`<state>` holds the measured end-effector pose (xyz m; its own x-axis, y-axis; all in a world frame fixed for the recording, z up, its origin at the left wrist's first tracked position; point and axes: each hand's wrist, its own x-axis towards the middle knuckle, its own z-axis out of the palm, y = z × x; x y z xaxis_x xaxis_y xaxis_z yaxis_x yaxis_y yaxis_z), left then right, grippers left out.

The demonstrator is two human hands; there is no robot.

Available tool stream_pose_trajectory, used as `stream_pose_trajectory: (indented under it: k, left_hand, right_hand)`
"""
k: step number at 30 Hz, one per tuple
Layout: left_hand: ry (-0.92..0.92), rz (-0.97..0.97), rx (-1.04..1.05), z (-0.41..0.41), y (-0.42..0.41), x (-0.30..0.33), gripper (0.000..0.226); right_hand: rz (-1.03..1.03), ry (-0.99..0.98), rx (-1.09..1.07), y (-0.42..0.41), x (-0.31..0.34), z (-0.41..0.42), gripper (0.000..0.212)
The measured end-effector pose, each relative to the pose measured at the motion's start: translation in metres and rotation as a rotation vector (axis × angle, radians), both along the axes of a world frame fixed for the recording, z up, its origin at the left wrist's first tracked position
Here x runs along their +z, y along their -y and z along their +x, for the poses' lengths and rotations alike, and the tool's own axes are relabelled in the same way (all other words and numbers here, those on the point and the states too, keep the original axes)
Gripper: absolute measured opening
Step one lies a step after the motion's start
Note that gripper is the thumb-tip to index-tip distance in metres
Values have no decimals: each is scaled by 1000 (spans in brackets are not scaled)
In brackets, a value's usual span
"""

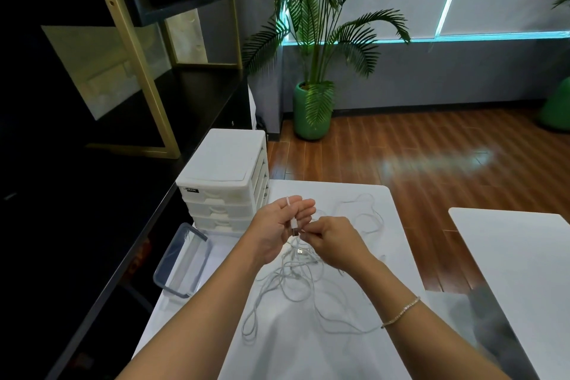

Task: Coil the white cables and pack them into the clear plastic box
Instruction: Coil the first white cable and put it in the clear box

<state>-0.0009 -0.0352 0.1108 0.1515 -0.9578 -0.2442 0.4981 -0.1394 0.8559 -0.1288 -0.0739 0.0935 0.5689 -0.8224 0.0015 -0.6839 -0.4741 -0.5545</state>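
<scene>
White table (345, 345) carries the work, wood floor (401, 145) beyond. White cables (293, 284) lie in a loose tangle mid-table, below and btwn both hands; more loops (365, 213) further back, near far edge. One cable end w/ plug (294, 227) is up off the table. Left hand (279, 227) palm up, fingers curled round that cable, plug hanging at palm. Right hand (334, 241) just beside it, thumb + forefinger pinching the cable right by the plug; hands nearly touching. Bracelet (401, 311) on right wrist. Clear plastic box (183, 259) sits at left table edge, no lid on, apart from the tangle. White drawer unit (225, 179) behind box, at back-left corner. Potted palm (314, 71) on floor by grey wall. Second white table (524, 256) to right.
</scene>
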Motion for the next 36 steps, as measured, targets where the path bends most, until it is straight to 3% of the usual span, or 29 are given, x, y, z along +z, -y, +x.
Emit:
stream_pose_trajectory:
  k: [6,12,19,26,30,36]
  left_hand:
    - [613,58,-65,0,3,-15,40]
    - [887,76,-124,6,5,-33,30]
    - [529,71,-80,-6,10,-36,27]
    - [432,97,-104,-11,22,-61,52]
    - [407,102,-123,-13,27,-69,50]
    - [172,79,-112,-16,35,-86,48]
  right_hand:
    - [8,4,16,1,-4,-5,20]
    - [10,151,57,8,0,-5,18]
    - [36,326,-28,21,-11,-2,13]
    - [91,404,-117,30,-33,1,13]
    - [148,494,-205,36,-41,-1,16]
    - [183,599,-217,41,-62,-6,18]
